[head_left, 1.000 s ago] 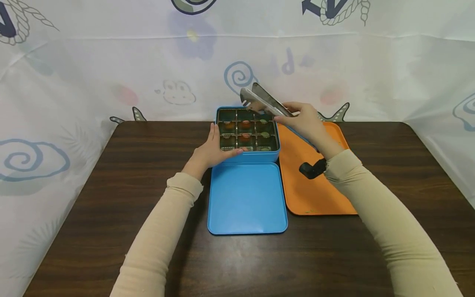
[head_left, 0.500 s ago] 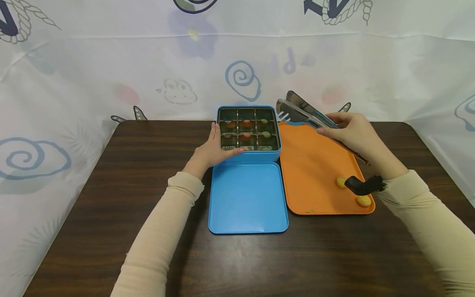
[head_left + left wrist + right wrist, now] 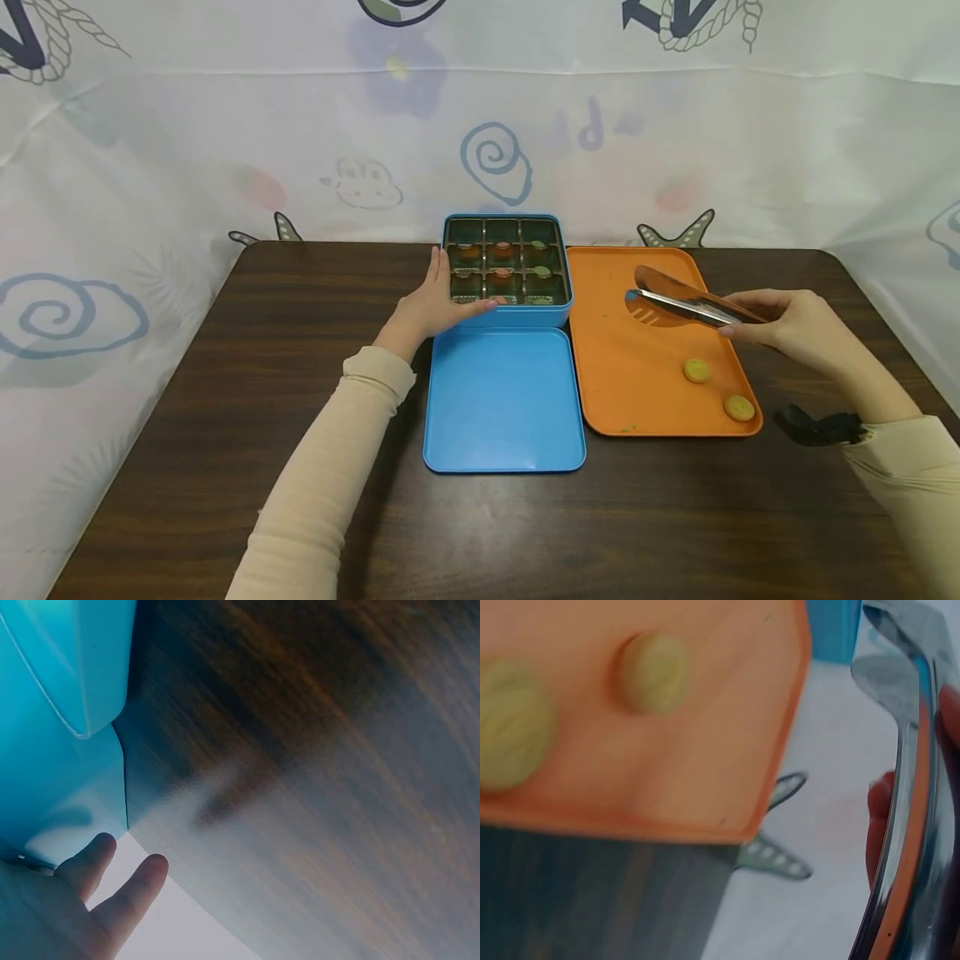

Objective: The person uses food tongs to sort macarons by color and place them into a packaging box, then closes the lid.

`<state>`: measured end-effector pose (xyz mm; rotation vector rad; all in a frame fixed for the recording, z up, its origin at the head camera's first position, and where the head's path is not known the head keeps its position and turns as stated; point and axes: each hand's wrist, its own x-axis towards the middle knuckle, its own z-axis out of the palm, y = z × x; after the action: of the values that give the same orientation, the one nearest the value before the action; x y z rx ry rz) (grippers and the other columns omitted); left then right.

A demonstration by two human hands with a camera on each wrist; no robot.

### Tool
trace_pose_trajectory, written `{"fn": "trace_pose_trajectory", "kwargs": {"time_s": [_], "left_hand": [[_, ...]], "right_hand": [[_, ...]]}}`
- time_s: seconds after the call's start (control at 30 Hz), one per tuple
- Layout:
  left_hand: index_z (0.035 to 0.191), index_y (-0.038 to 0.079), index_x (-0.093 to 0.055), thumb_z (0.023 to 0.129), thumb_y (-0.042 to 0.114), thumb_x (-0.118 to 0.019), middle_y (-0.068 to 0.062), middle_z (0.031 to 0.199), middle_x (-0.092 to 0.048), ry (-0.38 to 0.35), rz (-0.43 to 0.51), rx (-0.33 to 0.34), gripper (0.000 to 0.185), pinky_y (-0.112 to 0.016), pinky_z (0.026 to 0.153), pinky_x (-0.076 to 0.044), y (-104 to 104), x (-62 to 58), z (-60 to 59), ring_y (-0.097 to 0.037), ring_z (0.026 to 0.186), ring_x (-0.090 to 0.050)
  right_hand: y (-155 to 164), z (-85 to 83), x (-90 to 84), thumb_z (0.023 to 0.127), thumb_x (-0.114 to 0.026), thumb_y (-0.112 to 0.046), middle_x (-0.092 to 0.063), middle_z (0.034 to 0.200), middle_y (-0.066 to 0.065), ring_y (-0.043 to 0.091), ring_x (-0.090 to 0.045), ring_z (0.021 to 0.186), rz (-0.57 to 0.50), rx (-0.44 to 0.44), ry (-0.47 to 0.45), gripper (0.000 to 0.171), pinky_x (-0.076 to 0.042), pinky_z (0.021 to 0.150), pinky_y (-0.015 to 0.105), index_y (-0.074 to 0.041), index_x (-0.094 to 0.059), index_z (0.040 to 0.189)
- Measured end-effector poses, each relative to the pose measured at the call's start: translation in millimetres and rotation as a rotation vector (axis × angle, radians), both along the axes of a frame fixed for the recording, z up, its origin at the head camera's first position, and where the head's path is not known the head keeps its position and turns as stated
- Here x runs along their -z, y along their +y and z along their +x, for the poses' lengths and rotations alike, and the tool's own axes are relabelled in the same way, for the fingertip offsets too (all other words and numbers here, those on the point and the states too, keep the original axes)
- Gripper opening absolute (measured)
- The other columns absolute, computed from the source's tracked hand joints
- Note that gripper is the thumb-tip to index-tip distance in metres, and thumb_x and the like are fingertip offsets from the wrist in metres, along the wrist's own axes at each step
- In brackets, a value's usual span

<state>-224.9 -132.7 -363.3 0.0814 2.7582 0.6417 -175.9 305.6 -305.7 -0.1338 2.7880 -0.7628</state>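
Note:
My left hand lies against the blue tin, its straight fingers along the left side and its thumb over the front rim. A dark insert with a grid of compartments fills the tin; orange and green bits show in some of them. My right hand grips metal tongs, their arms apart with nothing between the tips, over the orange tray. Near the tray's front right lie two yellow round cookies, one cookie behind the other cookie. Both also show in the right wrist view.
The tin's blue lid lies flat right in front of it, next to the tray. Small green crumbs dot the tray's front edge. A patterned white cloth hangs behind the dark wooden table.
My right hand has carried the tongs from above the tin rightward and down over the tray, uncovering the two cookies. My left hand has stayed at the tin.

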Motion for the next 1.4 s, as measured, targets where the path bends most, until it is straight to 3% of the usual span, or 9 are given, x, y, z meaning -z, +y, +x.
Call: {"fn": "trace_pose_trajectory", "kwargs": {"time_s": [0.1, 0.2, 0.3, 0.37, 0.5, 1.03, 1.17, 1.27, 1.4], "left_hand": [[0.151, 0.014, 0.022, 0.08, 0.078, -0.048, -0.002, 0.158, 0.027, 0.003, 0.003, 0.002, 0.118, -0.062, 0.103, -0.036, 0, 0.2, 0.0, -0.039, 0.136, -0.042], [0.15, 0.015, 0.022, 0.08, 0.078, -0.047, -0.001, 0.158, 0.028, 0.002, 0.007, 0.004, 0.118, -0.064, 0.106, -0.031, 0, -0.1, 0.6, -0.039, 0.137, -0.04], [0.15, 0.016, 0.023, 0.078, 0.081, -0.046, 0.0, 0.158, 0.028, -0.001, 0.012, 0.0, 0.119, -0.064, 0.109, -0.028, 0, -0.8, 1.3, -0.038, 0.138, -0.039], [0.15, 0.016, 0.023, 0.076, 0.084, -0.044, 0.0, 0.158, 0.027, -0.001, 0.006, 0.001, 0.121, -0.063, 0.108, -0.029, 0, -1.7, 1.9, -0.037, 0.138, -0.039], [0.151, 0.016, 0.022, 0.076, 0.084, -0.043, 0.0, 0.158, 0.026, -0.002, -0.004, 0.001, 0.12, -0.058, 0.103, -0.038, 0, -0.7, 2.0, -0.036, 0.139, -0.039], [0.149, 0.016, 0.025, 0.08, 0.079, -0.046, -0.001, 0.158, 0.027, 0.003, 0.015, 0.003, 0.118, -0.06, 0.101, -0.039, 0, 1.1, -1.6, -0.038, 0.137, -0.041], [0.149, 0.016, 0.025, 0.079, 0.08, -0.046, 0.0, 0.158, 0.028, -0.001, 0.019, -0.003, 0.118, -0.06, 0.1, -0.039, 0, 0.5, -1.8, -0.038, 0.136, -0.042], [0.15, 0.016, 0.024, 0.078, 0.08, -0.046, 0.0, 0.158, 0.028, -0.002, 0.019, -0.008, 0.119, -0.064, 0.105, -0.032, 0, 1.1, -2.1, -0.039, 0.138, -0.038], [0.15, 0.016, 0.023, 0.078, 0.081, -0.046, 0.0, 0.158, 0.027, 0.0, 0.015, -0.011, 0.119, -0.062, 0.102, -0.036, 0, 3.3, -2.5, -0.038, 0.139, -0.038]], "right_hand": [[15, 5.2, 8.8, 0.086, -0.067, -0.046, -0.054, 0.133, 0.029, 0.043, -0.053, 0.115, 0.017, -0.015, 0.002, 0.067, -0.05, 0.079, 0.044, -0.006, -0.051, 0.137], [29, 9.7, 16.0, 0.085, -0.07, -0.043, -0.058, 0.128, 0.029, 0.015, -0.063, 0.1, 0.03, -0.033, 0.015, 0.064, -0.051, 0.076, 0.036, -0.006, -0.054, 0.134], [40, 14.3, 21.0, 0.083, -0.072, -0.041, -0.061, 0.123, 0.027, -0.013, -0.052, 0.083, 0.043, -0.038, 0.034, 0.06, -0.047, 0.066, 0.024, -0.006, -0.058, 0.13], [45, 16.7, 24.2, 0.083, -0.073, -0.04, -0.062, 0.121, 0.028, -0.019, -0.046, 0.078, 0.05, -0.043, 0.041, 0.058, -0.045, 0.063, 0.021, -0.006, -0.06, 0.128], [51, 20.3, 29.4, 0.082, -0.073, -0.041, -0.062, 0.12, 0.029, -0.018, -0.046, 0.077, 0.073, -0.048, 0.027, 0.058, -0.046, 0.062, 0.023, -0.005, -0.061, 0.126], [66, 21.6, 43.2, 0.079, -0.076, -0.041, -0.065, 0.116, 0.027, -0.019, -0.044, 0.08, 0.106, -0.051, 0.022, 0.059, -0.044, 0.063, 0.022, -0.003, -0.063, 0.124], [67, 21.5, 45.8, 0.079, -0.076, -0.041, -0.063, 0.118, 0.03, 0.01, -0.063, 0.09, 0.117, -0.055, 0.013, 0.061, -0.045, 0.066, 0.026, -0.002, -0.063, 0.124], [67, 21.5, 47.8, 0.08, -0.075, -0.041, -0.063, 0.118, 0.031, 0.04, -0.061, 0.102, 0.122, -0.053, 0.013, 0.061, -0.045, 0.067, 0.03, 0.0, -0.062, 0.124], [68, 20.1, 49.7, 0.081, -0.075, -0.042, -0.068, 0.111, 0.026, 0.03, -0.063, 0.095, 0.13, -0.036, 0.015, 0.06, -0.045, 0.066, 0.03, 0.0, -0.064, 0.122]]}}
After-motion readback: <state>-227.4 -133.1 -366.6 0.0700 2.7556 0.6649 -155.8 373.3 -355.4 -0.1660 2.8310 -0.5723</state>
